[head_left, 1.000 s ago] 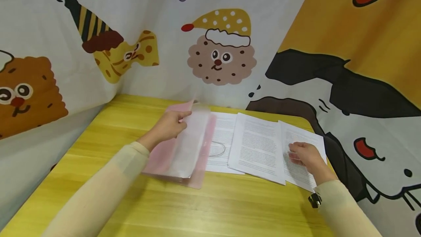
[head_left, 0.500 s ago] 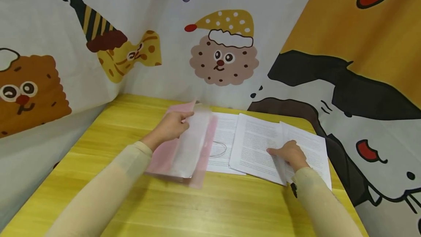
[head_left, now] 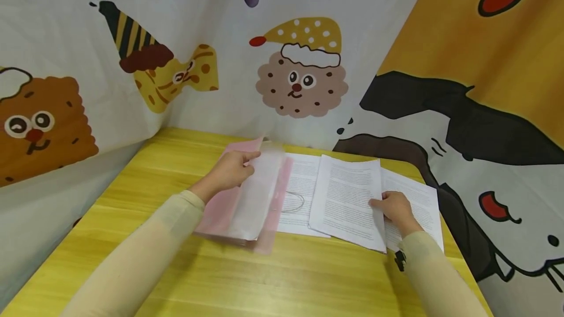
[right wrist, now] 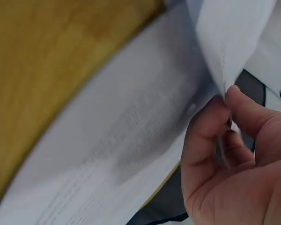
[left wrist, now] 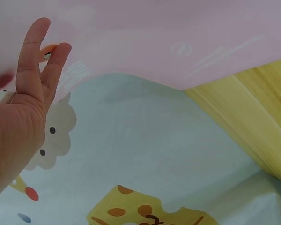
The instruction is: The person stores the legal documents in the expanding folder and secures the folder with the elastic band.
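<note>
My left hand (head_left: 231, 168) grips the raised pink cover of a folder (head_left: 213, 212) on the left half of the table. In the left wrist view that pink cover (left wrist: 131, 42) spreads above the hand. Whitish sheets (head_left: 255, 199) stand tilted inside the folder. My right hand (head_left: 396, 209) pinches the right edge of the middle stack of printed papers (head_left: 345, 199) between thumb and fingers. The right wrist view has this edge (right wrist: 225, 61) lifted, with another printed sheet (right wrist: 131, 126) lying below. A thin wire-like loop (head_left: 294, 201) lies over the printed sheet (head_left: 299, 172) beside the folder.
A third printed paper (head_left: 411, 194) lies to the right, partly under my right hand. Everything rests on a yellow wood-grain table (head_left: 282, 283). A printed cartoon cloth (head_left: 229, 116) hangs behind its back edge. A dark band (head_left: 400, 260) sits at my right wrist.
My right hand has moved left from the rightmost paper to the middle stack and pinched its right edge, which is now lifted. The left hand keeps its hold on the folder cover.
</note>
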Action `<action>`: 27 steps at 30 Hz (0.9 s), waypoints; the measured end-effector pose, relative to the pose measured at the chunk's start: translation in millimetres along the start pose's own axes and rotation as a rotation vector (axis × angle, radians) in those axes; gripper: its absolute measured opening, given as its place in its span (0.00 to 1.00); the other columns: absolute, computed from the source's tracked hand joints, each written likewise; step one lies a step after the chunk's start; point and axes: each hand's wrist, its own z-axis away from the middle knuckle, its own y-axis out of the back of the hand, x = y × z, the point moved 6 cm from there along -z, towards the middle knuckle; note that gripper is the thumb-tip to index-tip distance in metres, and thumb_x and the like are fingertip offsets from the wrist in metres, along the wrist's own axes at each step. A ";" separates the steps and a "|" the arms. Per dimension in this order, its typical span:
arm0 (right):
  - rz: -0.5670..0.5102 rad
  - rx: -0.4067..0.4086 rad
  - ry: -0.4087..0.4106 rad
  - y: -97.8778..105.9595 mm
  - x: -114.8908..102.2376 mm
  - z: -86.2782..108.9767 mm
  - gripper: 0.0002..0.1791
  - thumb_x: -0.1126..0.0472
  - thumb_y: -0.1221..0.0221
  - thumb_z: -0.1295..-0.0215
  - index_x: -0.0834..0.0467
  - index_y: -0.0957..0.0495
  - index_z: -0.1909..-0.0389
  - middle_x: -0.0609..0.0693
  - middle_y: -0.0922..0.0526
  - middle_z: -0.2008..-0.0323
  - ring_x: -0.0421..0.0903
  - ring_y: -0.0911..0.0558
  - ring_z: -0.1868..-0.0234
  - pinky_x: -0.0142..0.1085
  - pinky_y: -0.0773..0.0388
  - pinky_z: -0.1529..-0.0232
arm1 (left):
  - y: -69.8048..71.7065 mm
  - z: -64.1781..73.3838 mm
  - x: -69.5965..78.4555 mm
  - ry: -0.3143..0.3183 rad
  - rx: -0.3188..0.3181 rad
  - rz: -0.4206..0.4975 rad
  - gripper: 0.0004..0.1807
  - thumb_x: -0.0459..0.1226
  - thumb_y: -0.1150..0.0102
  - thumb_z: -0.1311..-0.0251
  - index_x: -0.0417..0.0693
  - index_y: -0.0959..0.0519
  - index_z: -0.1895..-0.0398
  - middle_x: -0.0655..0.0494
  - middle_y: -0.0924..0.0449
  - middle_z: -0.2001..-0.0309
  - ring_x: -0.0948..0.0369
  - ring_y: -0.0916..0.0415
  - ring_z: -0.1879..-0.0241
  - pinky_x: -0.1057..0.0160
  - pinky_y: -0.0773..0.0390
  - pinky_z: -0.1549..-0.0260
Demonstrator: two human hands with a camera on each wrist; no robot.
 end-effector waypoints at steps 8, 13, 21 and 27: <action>-0.234 -0.039 -0.004 15.8 6.4 -3.0 0.41 0.40 0.41 0.35 0.62 0.37 0.30 0.58 0.22 0.47 0.44 0.18 0.62 0.35 0.19 0.64 | 0.7 0.8 0.4 -0.017 0.001 -0.002 0.28 0.35 0.52 0.36 0.51 0.29 0.31 0.60 0.41 0.91 0.63 0.38 0.92 0.66 0.32 0.87; -0.362 -0.060 0.021 21.3 8.2 -6.7 0.39 0.42 0.41 0.34 0.60 0.36 0.29 0.50 0.18 0.53 0.40 0.16 0.63 0.35 0.17 0.64 | 1.8 1.4 0.5 -0.025 0.000 -0.012 0.28 0.35 0.53 0.36 0.50 0.29 0.31 0.59 0.37 0.90 0.63 0.35 0.91 0.66 0.31 0.87; -0.597 -0.179 0.070 21.0 7.0 -5.3 0.42 0.47 0.40 0.32 0.58 0.45 0.24 0.37 0.17 0.61 0.37 0.15 0.62 0.35 0.16 0.61 | 7.6 3.1 1.9 -0.015 0.001 0.009 0.28 0.35 0.52 0.36 0.50 0.29 0.30 0.46 0.16 0.69 0.63 0.36 0.90 0.66 0.31 0.87; -0.860 -0.294 0.107 17.1 3.2 -1.1 0.35 0.50 0.39 0.33 0.51 0.39 0.28 0.39 0.14 0.61 0.40 0.13 0.61 0.36 0.15 0.63 | 9.4 4.6 0.1 -0.011 -0.001 0.019 0.28 0.34 0.52 0.36 0.50 0.29 0.30 0.55 0.26 0.82 0.63 0.39 0.91 0.66 0.33 0.88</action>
